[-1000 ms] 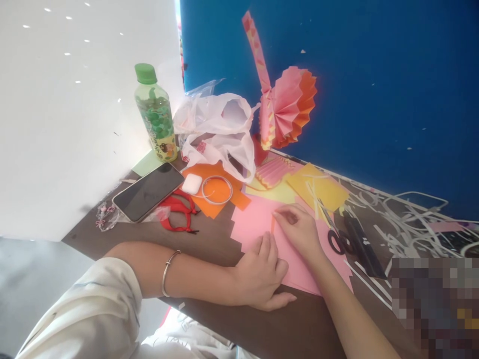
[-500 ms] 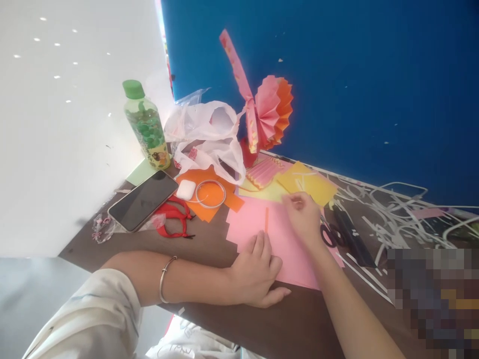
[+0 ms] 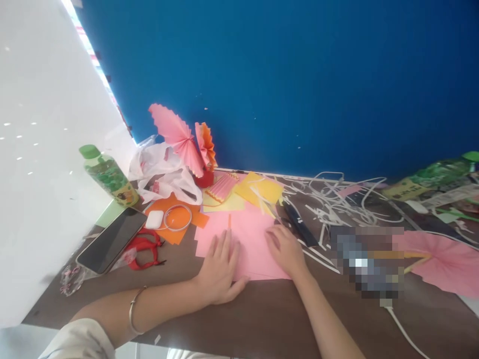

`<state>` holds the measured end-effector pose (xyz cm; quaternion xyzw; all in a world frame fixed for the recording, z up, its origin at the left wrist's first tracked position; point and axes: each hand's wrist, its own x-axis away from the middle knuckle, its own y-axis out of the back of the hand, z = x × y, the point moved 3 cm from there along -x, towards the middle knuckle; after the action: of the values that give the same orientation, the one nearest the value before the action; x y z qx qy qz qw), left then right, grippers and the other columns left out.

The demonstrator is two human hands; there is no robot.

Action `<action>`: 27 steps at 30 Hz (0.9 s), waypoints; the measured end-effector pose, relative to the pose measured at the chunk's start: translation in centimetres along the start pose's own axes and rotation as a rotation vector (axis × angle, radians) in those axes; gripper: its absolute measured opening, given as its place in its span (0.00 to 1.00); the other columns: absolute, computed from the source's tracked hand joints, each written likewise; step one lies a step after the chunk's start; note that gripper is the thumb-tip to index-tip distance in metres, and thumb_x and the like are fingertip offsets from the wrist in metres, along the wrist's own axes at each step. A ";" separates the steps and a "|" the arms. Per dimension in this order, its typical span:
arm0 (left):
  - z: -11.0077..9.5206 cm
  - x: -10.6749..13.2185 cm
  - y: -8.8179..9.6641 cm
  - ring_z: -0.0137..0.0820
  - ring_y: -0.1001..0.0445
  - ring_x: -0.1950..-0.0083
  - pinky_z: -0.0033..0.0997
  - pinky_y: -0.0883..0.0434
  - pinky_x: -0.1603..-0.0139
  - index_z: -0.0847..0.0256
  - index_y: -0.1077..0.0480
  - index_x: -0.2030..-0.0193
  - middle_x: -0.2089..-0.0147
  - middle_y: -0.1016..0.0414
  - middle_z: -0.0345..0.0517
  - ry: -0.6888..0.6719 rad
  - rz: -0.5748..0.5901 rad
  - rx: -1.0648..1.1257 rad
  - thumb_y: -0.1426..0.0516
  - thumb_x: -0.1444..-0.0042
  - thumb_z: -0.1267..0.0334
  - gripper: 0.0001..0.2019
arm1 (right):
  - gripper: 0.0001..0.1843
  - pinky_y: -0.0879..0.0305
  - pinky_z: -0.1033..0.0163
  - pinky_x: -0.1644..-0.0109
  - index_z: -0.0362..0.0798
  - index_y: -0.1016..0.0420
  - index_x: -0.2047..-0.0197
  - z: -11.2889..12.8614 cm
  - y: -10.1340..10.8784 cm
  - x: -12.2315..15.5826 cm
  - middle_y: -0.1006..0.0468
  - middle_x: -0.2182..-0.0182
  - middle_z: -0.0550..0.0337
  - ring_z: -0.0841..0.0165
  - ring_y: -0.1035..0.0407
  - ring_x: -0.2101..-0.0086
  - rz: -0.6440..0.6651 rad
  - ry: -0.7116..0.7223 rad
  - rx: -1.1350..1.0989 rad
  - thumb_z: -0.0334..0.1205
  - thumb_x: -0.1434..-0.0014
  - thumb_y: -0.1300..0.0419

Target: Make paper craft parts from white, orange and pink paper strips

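Note:
My left hand (image 3: 220, 269) lies flat, fingers extended, on the left part of a pink paper sheet (image 3: 249, 244). Just beyond its fingertips a narrow orange strip (image 3: 229, 221) rests on the pink sheet. My right hand (image 3: 286, 249) is at the sheet's right side with fingers curled in towards the thumb; whether anything is between them is hidden. Behind the sheet lie yellow paper (image 3: 264, 187) and a small pleated pink paper (image 3: 222, 187). A long dark object (image 3: 301, 224) is to the right of my right hand.
A phone (image 3: 112, 242), green-capped bottle (image 3: 110, 177), white earphone case (image 3: 154, 219), coiled cable (image 3: 177, 218) and red straps (image 3: 144, 249) are on the left. Pink-and-orange paper fans (image 3: 183, 139) stand near a plastic bag (image 3: 160, 169). White strips (image 3: 340, 199) and a pink fan (image 3: 445, 259) occupy the right.
My right hand has come back from the yellow paper to the pink sheet's right side. My left hand stays flat on the sheet. The view has shifted right, showing more of the table.

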<state>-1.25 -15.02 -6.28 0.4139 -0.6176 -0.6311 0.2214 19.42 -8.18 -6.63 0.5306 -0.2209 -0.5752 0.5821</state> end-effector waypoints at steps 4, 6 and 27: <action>3.4 -3.0 0.8 0.50 0.42 0.40 0.46 0.34 0.51 0.72 0.37 0.47 0.40 0.42 0.66 0.211 0.054 -0.145 0.55 0.41 0.65 0.19 | 0.10 0.38 0.58 0.59 0.48 0.30 0.65 0.0 -0.1 -0.1 0.27 0.65 0.54 0.61 0.32 0.62 0.026 -0.006 0.035 0.40 0.41 0.51; 5.7 -4.9 1.3 0.45 0.34 0.49 0.36 0.29 0.65 0.69 0.34 0.52 0.46 0.36 0.63 0.342 0.123 -0.203 0.58 0.44 0.75 0.17 | 0.10 0.39 0.59 0.59 0.48 0.30 0.65 -0.1 0.0 -0.2 0.27 0.65 0.54 0.62 0.32 0.63 0.018 0.002 0.028 0.39 0.41 0.52; 2.2 -6.9 0.8 0.26 0.34 0.69 0.26 0.35 0.66 0.65 0.28 0.61 0.67 0.28 0.44 0.356 0.210 1.203 0.48 0.44 0.53 0.16 | 0.20 0.33 0.55 0.56 0.48 0.32 0.54 2.6 0.6 0.1 0.25 0.61 0.52 0.61 0.30 0.58 0.074 -0.399 -1.119 0.50 0.47 0.43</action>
<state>0.74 -8.36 -4.03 0.5015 -0.8552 -0.0701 0.1103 17.48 -9.37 -5.31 0.0167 -0.0076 -0.6719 0.7404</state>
